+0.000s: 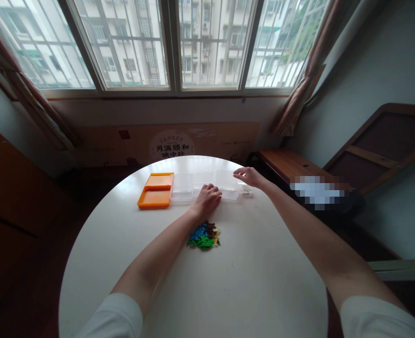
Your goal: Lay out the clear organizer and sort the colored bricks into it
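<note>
The room is lit by pale daylight from the wide metal-framed, barred glass window (175,51), through which the facades are slightly washed out. Glare is thrown along the far edge of the round, glossy white table (256,286), while the brown wooden cabinet (6,192) at left is sunk in shadow. The outlines of the clear plastic compartment boxes (182,193) are nearly lost against the white. Straight lines are slanted and stretched toward the edges by wide-angle distortion. At right, a pale patch (316,191) is pixelated.
</note>
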### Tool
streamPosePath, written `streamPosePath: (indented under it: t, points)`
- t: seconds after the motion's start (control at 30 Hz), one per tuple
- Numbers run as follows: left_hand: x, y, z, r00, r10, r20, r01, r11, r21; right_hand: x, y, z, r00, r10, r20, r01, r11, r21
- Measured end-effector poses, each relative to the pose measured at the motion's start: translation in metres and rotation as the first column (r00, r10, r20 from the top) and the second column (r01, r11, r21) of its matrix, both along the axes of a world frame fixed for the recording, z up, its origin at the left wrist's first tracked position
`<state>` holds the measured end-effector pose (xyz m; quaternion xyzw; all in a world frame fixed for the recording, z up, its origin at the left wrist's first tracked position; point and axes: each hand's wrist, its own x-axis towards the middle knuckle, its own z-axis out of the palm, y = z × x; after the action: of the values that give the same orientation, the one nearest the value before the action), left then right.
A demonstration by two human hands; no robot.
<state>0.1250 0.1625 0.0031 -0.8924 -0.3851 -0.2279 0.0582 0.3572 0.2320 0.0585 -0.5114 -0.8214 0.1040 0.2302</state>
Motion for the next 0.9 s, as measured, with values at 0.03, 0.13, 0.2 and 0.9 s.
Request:
streamPosePath:
  t: [0.03, 0.13, 0.2, 0.9]
  points:
    - [0.000, 0.000, 0.000, 1.000, -0.002, 0.001, 0.002, 1.000, 0.000, 0.009, -0.005, -0.001, 0.998, 0.056, -0.016, -0.056, 0.998, 0.005]
    - [0.000, 0.002, -0.001, 1.000, -0.024, 0.001, 0.024, 1.000, 0.010, 0.025, -0.022, -0.004, 0.985, 0.118, -0.126, -0.111, 0.992, 0.060]
    - [0.000, 0.003, -0.002, 1.000, -0.029, -0.003, 0.029, 0.999, 0.015, 0.030, -0.031, -0.007, 0.977, 0.107, -0.184, -0.091, 0.992, 0.091]
    - [0.062, -0.002, 0.020, 0.998, 0.058, -0.029, -0.058, 0.998, 0.026, 0.034, -0.082, -0.033, 0.815, 0.115, 0.568, -0.309, 0.915, 0.259]
